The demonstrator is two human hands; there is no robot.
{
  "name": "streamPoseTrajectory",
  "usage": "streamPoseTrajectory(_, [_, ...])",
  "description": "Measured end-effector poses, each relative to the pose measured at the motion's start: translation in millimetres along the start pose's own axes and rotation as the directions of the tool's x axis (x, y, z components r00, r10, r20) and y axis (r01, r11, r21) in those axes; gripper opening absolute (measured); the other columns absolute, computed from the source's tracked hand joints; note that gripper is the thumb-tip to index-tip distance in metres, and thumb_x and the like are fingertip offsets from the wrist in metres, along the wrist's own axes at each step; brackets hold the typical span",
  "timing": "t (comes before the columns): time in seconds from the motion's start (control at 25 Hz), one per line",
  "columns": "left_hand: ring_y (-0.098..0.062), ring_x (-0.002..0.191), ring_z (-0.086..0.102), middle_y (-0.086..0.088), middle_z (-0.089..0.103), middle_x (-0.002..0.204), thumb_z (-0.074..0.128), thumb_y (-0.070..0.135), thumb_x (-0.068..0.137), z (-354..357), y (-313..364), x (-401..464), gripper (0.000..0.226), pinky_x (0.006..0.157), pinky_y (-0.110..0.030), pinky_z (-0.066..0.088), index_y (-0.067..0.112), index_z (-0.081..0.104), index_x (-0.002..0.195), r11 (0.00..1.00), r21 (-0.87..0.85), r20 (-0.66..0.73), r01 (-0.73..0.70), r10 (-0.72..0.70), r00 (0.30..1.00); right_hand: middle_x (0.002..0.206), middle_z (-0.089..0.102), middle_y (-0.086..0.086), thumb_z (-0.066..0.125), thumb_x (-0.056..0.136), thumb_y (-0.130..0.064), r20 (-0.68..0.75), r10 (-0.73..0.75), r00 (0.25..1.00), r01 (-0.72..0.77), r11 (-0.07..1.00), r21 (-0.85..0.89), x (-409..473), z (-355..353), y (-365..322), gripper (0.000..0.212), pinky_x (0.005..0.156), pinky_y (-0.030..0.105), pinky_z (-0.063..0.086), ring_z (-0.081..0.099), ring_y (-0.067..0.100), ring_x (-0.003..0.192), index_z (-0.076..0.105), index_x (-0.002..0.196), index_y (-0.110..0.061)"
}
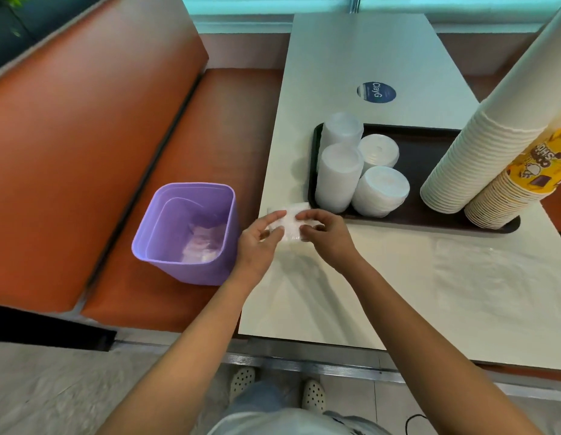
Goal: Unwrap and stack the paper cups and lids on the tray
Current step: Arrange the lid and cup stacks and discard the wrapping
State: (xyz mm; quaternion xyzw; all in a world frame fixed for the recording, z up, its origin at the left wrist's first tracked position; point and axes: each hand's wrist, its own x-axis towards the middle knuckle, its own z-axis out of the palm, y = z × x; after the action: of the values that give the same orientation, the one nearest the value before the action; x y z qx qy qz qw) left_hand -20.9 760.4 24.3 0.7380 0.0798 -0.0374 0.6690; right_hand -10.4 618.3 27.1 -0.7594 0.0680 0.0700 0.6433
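Both hands meet over the table (351,293) edge: left hand (258,243) and right hand (324,235) each pinch a clear wrapper (290,222), probably crumpled plastic. At 9 o'clock, a purple bin (185,230). Beyond, at 1 o'clock, the tray (429,152) holds lids (359,166) and tall cup stacks (480,152)

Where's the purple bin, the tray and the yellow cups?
Bin (166,246): head view, front inner wall.
Tray (429,158): head view, bare dark floor.
Yellow cups (536,171): head view, printed side of the top cup.
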Motion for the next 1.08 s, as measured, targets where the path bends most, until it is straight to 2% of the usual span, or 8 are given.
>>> streamPoseTrajectory(0.24, [0.013,0.079,0.061,0.014,0.058,0.103,0.052,-0.010,0.089,-81,-9,26,0.056,0.066,-0.006,0.047,0.024,0.045,0.133,0.996,-0.010,0.092,0.092,-0.090,0.992,0.084,0.058,-0.004,0.058,0.083,0.006,0.083,-0.003,0.997,0.020,0.977,-0.213,26,79,-9,0.043,0.065,0.005,0.042,0.056,0.000,0.060,0.060,0.122,-0.011])
streamPoseTrajectory(0.4, [-0.010,0.100,0.060,0.002,0.058,0.117,0.055,-0.004,0.089,-147,-30,55,0.048,0.076,-0.017,0.053,0.031,0.055,0.122,0.975,0.106,0.130,0.193,-0.206,0.970,0.122,0.059,0.006,0.058,0.084,0.005,0.128,0.063,0.990,-0.027,0.965,-0.262,47,142,-6,0.046,0.097,0.028,0.048,0.056,0.016,0.108,0.058,0.127,-0.010])
streamPoseTrajectory(0.52, [-0.020,0.101,0.061,-0.010,0.063,0.120,0.058,-0.001,0.089,-190,-49,86,0.037,0.083,-0.029,0.053,0.033,0.063,0.105,0.928,0.151,0.227,0.341,-0.368,0.902,0.131,0.054,0.007,0.060,0.087,-0.001,0.136,0.082,0.987,-0.036,0.949,-0.313,61,176,-3,0.044,0.094,0.024,0.047,0.055,0.017,0.108,0.056,0.129,-0.013])
streamPoseTrajectory(0.6, [-0.019,0.098,0.060,-0.011,0.063,0.118,0.057,0.001,0.090,-207,-62,108,0.029,0.080,-0.026,0.051,0.025,0.066,0.104,0.888,0.277,0.179,0.367,-0.423,0.888,0.141,0.042,0.006,0.062,0.089,-0.011,0.097,0.098,0.990,-0.048,0.905,-0.424,70,191,4,0.052,0.099,0.027,0.042,0.049,0.019,0.118,0.046,0.138,-0.015])
streamPoseTrajectory(0.76, [-0.024,0.108,0.060,-0.008,0.066,0.115,0.056,0.009,0.091,-224,-99,155,0.025,0.092,-0.030,0.046,0.007,0.068,0.113,0.713,0.595,0.006,0.370,-0.465,0.886,0.148,0.030,0.012,0.062,0.088,-0.014,-0.038,0.351,0.936,-0.326,0.817,-0.475,85,213,24,0.070,0.104,0.039,0.040,0.042,0.031,0.129,0.024,0.147,-0.010])
streamPoseTrajectory(0.88, [-0.030,0.108,0.060,-0.014,0.066,0.114,0.055,0.016,0.089,-227,-127,178,0.027,0.089,-0.032,0.048,0.004,0.069,0.109,0.409,0.890,0.095,0.202,-0.600,0.795,0.140,0.042,0.019,0.055,0.086,-0.008,-0.051,0.476,0.878,-0.441,0.762,-0.474,92,223,39,0.062,0.100,0.040,0.044,0.049,0.036,0.121,0.030,0.142,-0.003])
streamPoseTrajectory(1.0, [-0.020,0.077,0.058,-0.006,0.067,0.097,0.056,0.005,0.089,-224,-143,185,0.027,0.056,-0.020,0.046,0.009,0.069,0.112,0.454,0.866,0.204,0.208,-0.702,0.683,0.127,0.051,0.021,0.046,0.088,0.000,-0.091,0.540,0.836,-0.518,0.725,-0.455,95,226,47,0.044,0.089,0.037,0.046,0.054,0.037,0.111,0.041,0.131,0.000])
streamPoseTrajectory(1.08, [-0.015,0.068,0.045,-0.005,0.059,0.086,0.054,0.003,0.092,-222,-148,186,0.032,0.054,-0.021,0.037,0.013,0.063,0.121,0.495,0.794,0.226,0.352,-0.779,0.585,0.124,0.052,0.021,0.045,0.089,0.002,-0.110,0.544,0.832,-0.528,0.714,-0.460,96,228,50,0.037,0.084,0.034,0.046,0.055,0.035,0.108,0.045,0.125,0.001])
